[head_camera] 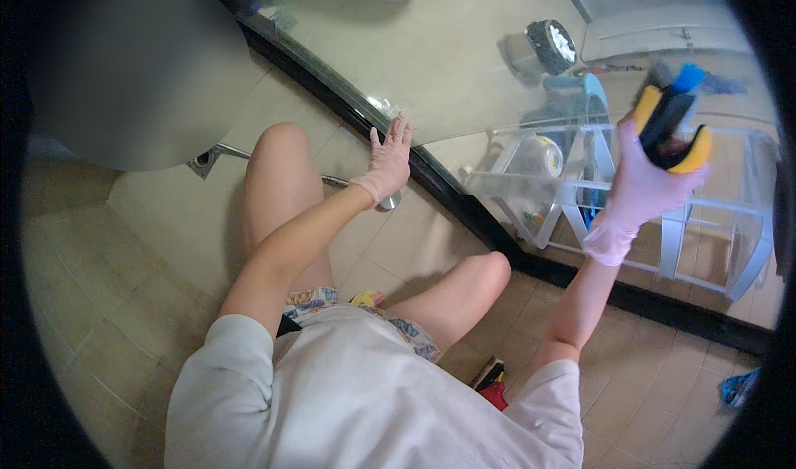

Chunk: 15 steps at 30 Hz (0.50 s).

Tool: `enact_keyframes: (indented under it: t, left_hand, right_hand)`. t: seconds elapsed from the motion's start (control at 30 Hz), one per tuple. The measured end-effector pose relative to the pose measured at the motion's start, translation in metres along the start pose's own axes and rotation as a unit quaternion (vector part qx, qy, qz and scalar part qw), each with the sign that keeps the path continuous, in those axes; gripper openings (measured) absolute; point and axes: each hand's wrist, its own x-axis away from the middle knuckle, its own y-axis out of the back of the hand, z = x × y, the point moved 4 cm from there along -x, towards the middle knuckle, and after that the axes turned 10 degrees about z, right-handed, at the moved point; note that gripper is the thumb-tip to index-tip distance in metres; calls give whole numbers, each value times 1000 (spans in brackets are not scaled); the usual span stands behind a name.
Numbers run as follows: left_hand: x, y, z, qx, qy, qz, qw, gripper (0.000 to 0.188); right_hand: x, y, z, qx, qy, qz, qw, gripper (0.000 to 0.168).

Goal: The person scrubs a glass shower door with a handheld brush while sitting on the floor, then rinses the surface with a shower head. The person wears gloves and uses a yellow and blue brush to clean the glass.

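Note:
A thin pinkish glove covers my left hand [388, 164], whose extended fingers lie at the foot of a clear glass panel [460, 102], over its black frame [435, 173]. Nothing is held in that hand. My right hand [650, 180], gloved too, grips a black and yellow brush [668, 124] by its looped handle. Blue bristles [689, 77] show at the brush's far end, close to the glass; whether they touch it I cannot tell. Slight blur covers the brush and hand.
Behind the glass stand a white-framed rack [675, 245], a light-blue plastic piece [594, 92] and a dark round container [550, 46]. A red and black tool [492, 385] lies on the tiled floor [628, 369] by my right side. A metal rod [336, 181] runs near my left wrist.

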Motion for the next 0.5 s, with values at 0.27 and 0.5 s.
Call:
enact_keyframes:
  t: [0.27, 0.5]
  left_hand:
    - [0, 42, 67, 288, 139, -27, 947, 92]
    - [-25, 126, 96, 254, 24, -252, 934, 125]
  right_hand:
    - [123, -80, -23, 74, 93, 226, 967, 63]
    - [107, -77, -19, -30, 1, 79, 996, 67]
